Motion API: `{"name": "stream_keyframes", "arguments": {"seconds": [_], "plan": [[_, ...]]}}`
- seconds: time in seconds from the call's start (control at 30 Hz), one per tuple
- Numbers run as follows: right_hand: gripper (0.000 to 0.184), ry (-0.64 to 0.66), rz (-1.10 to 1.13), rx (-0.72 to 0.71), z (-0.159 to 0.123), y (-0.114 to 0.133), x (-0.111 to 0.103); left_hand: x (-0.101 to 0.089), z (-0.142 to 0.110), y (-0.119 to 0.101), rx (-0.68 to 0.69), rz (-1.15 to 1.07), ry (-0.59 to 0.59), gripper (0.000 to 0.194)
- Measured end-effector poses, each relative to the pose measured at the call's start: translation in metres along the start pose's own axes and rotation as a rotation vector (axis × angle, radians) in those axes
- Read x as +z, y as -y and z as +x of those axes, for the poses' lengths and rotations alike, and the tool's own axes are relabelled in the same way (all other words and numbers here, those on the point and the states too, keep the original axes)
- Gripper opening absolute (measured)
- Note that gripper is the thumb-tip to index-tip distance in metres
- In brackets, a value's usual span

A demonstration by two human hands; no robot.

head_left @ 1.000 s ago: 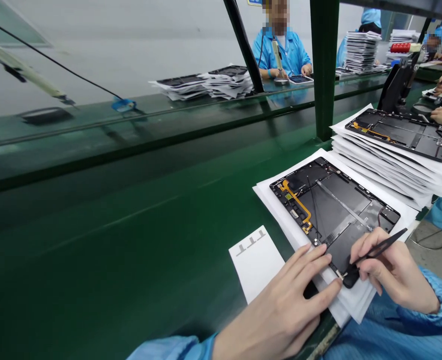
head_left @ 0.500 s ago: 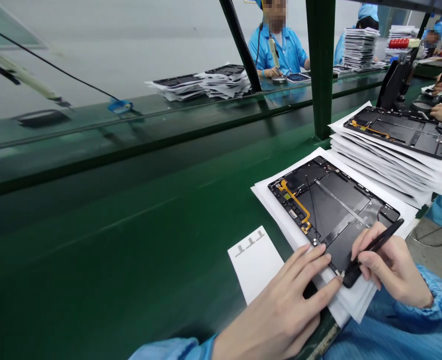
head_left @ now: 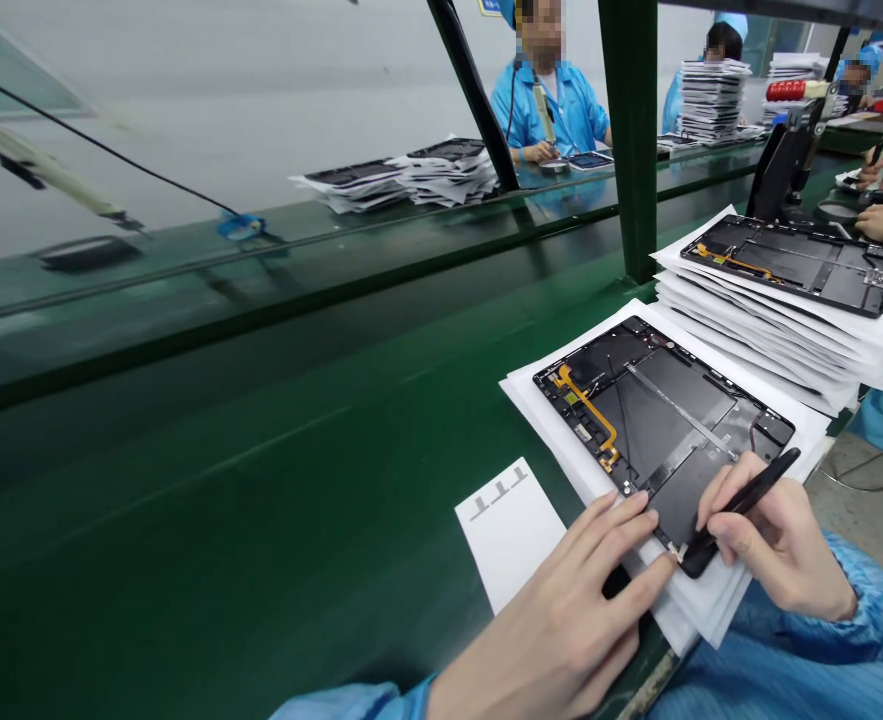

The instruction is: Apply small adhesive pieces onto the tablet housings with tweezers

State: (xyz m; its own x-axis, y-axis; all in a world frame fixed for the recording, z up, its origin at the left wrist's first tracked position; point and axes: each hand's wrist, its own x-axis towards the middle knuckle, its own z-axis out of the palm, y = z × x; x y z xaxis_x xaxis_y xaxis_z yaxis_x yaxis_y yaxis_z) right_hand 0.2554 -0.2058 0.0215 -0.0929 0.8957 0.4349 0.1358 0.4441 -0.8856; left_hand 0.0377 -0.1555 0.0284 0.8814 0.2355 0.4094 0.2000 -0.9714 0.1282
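An opened black tablet (head_left: 658, 410) with an orange flex cable lies on white sheets (head_left: 538, 400) at the bench's near right. My left hand (head_left: 568, 620) rests flat on the sheets, fingertips touching the tablet's near edge. My right hand (head_left: 771, 535) grips black tweezers (head_left: 741, 505) like a pen, their tips at a small part on the tablet's near corner, close to my left fingertips.
A white sticker sheet (head_left: 512, 530) with small grey parts lies left of the tablet. A stack of sheeted tablets (head_left: 778, 290) stands at right behind it. A green post (head_left: 628, 140) rises behind. Other people in blue work across the green belt (head_left: 223, 480) and at far right.
My right hand tilted the tweezers lower and shifted slightly left; the tips stay at the tablet's near corner. My left hand stays put. The view drifted a little.
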Motion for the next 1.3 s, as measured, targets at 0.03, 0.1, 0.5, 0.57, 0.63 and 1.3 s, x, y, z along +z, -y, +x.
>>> {"name": "stream_keyframes", "arguments": {"seconds": [0.03, 0.1, 0.5, 0.57, 0.63, 1.3], "plan": [[0.008, 0.003, -0.011, -0.005, 0.0, 0.0, 0.0, 0.0, 0.0, 0.0, 0.001, 0.002, -0.002, 0.045], [0.006, 0.01, -0.036, -0.022, 0.001, 0.0, 0.0, 0.001, 0.0, 0.0, -0.002, 0.006, -0.001, 0.045], [0.014, -0.223, 0.156, 0.019, -0.004, -0.004, 0.008, -0.001, 0.008, 0.0, -0.035, -0.086, 0.012, 0.043], [0.013, -0.237, 0.183, 0.022, -0.005, -0.005, 0.009, -0.002, 0.009, 0.0, -0.044, -0.093, 0.012, 0.042], [0.012, -0.258, 0.218, 0.024, -0.005, -0.005, 0.009, -0.003, 0.011, -0.001, -0.046, -0.096, 0.012, 0.042], [0.022, -0.172, 0.094, 0.038, -0.004, -0.009, 0.008, -0.002, 0.012, 0.001, -0.004, -0.045, 0.003, 0.044]]}}
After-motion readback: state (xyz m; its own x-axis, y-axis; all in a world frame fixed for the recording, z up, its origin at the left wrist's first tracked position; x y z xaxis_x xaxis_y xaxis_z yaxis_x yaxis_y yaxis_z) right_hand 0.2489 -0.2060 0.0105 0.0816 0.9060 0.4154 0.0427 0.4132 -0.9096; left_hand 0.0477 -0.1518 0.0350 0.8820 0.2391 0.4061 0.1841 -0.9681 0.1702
